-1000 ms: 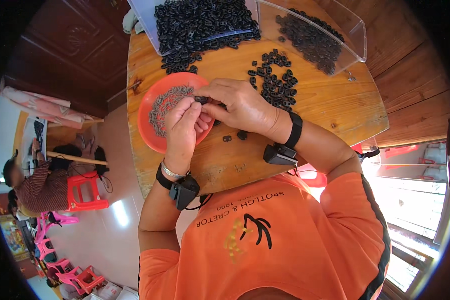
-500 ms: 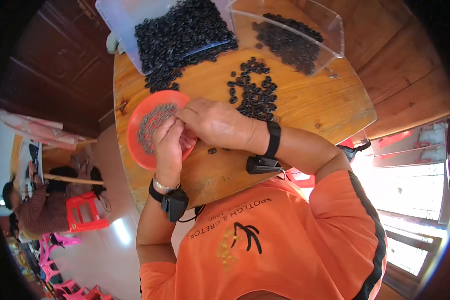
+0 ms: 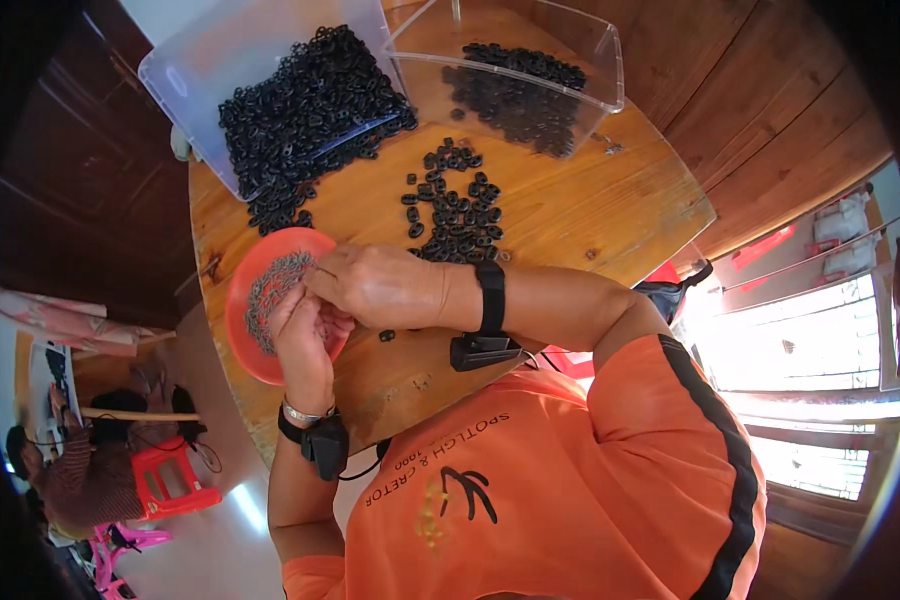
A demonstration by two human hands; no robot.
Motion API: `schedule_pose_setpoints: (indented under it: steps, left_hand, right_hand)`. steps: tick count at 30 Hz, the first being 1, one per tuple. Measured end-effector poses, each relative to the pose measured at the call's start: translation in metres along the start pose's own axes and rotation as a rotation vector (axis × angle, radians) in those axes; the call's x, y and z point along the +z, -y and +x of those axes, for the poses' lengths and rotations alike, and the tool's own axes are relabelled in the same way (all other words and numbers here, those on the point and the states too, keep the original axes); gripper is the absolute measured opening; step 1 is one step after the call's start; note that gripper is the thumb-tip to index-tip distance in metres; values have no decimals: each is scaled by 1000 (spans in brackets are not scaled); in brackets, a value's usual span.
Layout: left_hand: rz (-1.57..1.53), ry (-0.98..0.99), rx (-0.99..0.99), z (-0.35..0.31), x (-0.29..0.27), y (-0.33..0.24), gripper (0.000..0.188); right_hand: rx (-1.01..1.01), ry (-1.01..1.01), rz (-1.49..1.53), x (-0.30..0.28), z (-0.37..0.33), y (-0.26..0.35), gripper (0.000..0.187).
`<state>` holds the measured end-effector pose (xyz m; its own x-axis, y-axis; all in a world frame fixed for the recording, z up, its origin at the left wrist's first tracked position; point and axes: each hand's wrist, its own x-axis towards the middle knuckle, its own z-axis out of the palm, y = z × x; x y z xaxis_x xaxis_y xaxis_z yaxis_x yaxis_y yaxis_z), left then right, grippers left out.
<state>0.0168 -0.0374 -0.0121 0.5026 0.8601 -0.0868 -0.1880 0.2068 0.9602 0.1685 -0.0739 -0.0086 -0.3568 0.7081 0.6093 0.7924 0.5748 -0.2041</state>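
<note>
My left hand [image 3: 305,325] and my right hand [image 3: 382,287] meet over the near right side of a round red-orange bowl [image 3: 238,318]. Fingertips of both are pinched close together; whatever lies between them is too small and covered to make out. Inside the bowl, small grey metal pieces [image 3: 270,285] form a loose heap. A cluster of small black oval pieces with holes [image 3: 460,215] lies on the wooden table [image 3: 560,215], beyond my right wrist. One black piece [image 3: 387,336] sits apart, below my right hand.
A translucent tub [image 3: 185,125] at the far left spills a big heap of black pieces [image 3: 305,115] onto the table. Right of it, a clear bin [image 3: 615,70] has more of them. Another person [image 3: 80,480] sits off left near a red stool [image 3: 175,480].
The whole view has shifted, so the table and hands appear farther left and lower. Both hands stay pinched together over the bowl, with only slight finger movement.
</note>
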Motion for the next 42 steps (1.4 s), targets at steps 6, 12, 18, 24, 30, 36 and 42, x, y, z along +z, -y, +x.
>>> schedule_pose_setpoints:
  steps: [6,12,18,24,30,36,42]
  left_hand:
    - [-2,14,23,-2,3,-1,23]
    - [68,23,87,-1,-1,-4,29]
    - [221,24,190,-1,-4,-10,26]
    - [240,45,175,2,-5,-10,23]
    - [233,26,185,3,-11,-10,23]
    - [234,31,183,1,-8,-13,21]
    - [227,12,188,2,-9,-14,21]
  right_hand:
    - [-6,20,38,0,-1,-2,29]
    - [24,-128,-240,-26,5,-26,25]
    - [360,-692,-734,-136,3,-77,20]
    - [195,-456,-372,-97,-24,-121,13]
    - [353,15,-319,-62,-26,-115,16]
    - [382,171,-269,-38,-35,-137,14]
    - [487,275,-296,-33,-27,-144,12]
